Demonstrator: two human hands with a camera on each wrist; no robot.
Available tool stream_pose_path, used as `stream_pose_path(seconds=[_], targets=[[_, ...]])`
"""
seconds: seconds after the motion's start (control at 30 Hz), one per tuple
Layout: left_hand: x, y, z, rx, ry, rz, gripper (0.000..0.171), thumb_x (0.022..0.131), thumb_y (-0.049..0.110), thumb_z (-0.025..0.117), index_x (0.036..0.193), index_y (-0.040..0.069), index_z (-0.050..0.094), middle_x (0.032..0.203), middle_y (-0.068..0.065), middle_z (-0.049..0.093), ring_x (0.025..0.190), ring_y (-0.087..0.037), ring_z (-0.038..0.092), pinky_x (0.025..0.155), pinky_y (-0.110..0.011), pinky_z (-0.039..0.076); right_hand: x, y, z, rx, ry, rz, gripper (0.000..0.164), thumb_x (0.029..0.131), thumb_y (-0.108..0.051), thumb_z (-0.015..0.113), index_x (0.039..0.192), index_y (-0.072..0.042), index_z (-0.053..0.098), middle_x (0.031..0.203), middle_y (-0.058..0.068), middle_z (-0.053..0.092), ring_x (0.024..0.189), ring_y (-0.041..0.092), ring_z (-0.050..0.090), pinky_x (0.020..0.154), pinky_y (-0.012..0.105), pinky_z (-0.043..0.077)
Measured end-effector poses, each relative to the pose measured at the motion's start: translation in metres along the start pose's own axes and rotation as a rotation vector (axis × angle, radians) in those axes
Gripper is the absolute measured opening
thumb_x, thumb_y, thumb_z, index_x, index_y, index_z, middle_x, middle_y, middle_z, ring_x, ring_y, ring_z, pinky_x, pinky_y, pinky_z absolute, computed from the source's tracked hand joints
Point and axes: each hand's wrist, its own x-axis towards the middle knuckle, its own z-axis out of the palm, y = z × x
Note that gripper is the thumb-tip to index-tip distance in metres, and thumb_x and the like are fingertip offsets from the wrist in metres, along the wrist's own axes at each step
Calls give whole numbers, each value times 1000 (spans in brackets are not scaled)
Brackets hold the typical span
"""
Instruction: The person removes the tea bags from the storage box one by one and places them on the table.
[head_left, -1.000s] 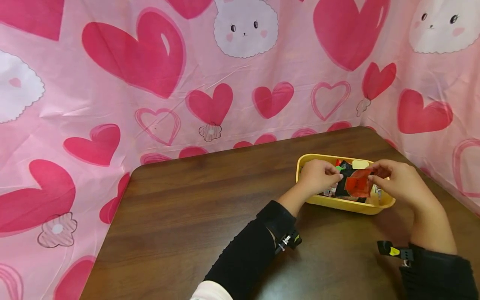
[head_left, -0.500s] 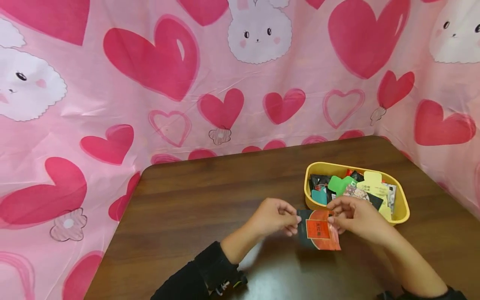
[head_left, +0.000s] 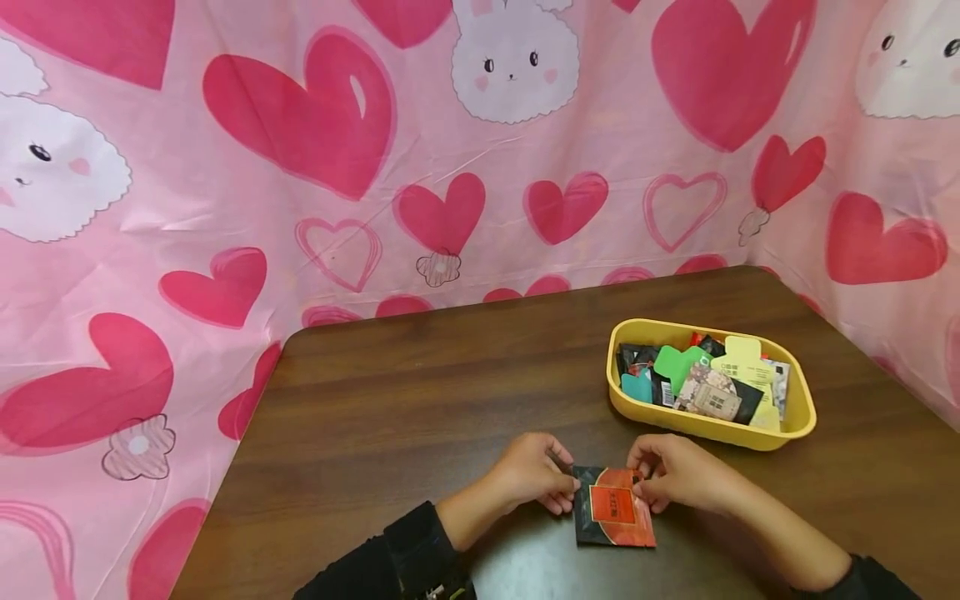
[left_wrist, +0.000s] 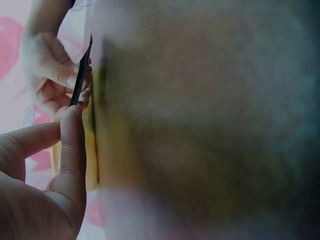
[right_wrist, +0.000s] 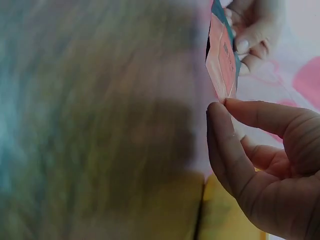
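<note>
Orange-black packet (head_left: pixel 613 510), left hand (head_left: pixel 531 473) pinching one side, right hand (head_left: pixel 675 472) opposite

A flat, squarish packet (head_left: pixel 615 507), black at left and orange-red at right with a gold-edged red label, is pinched at both sides, printed face showing, just right of the head view's lower centre.
</note>
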Motion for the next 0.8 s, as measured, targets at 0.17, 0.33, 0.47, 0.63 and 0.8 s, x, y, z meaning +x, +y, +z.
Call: stream_pose_path(seconds=[0.17,0.33,0.47,0.63,0.8], targets=[[1,0,2,18,31,-27,23,80,-12,71,90,0,54,62,-15,64,49,-21,64,46,-35,57,7,1,2,-52,-15,28,17,81,2,72,90,-1,59,72,6,53,59,19,60,52,31,58],[3,0,2,31,20,-37,22,79,-14,70,85,-1,54,65,-15,66,52,-25,66,48,-36,58,9,-4,5,-153,13,63,19,79,1,74,86,-3,56,69,6,54,53,19,59,49,31,56],[3,-1,4,41,15,-43,22,78,-15,70,83,-1,54,66,-15,68,54,-27,67,49,-36,58,8,-9,8,-249,25,90,23,79,-1,76,84,-6,54,68,6,51,49,17,56,47,30,55],[2,0,6,48,10,-46,21,79,-12,72,81,0,55,64,-15,66,53,-25,67,49,-36,58,7,-12,10,-318,53,84,25,78,-2,78,84,-7,54,68,5,49,46,16,55,44,27,53],[3,4,6,150,-17,-8,16,84,-6,70,76,1,57,60,-13,63,49,-21,64,47,-34,57,3,-19,6,-430,59,59,27,76,-10,81,90,-8,58,73,3,50,56,13,54,52,26,51]])
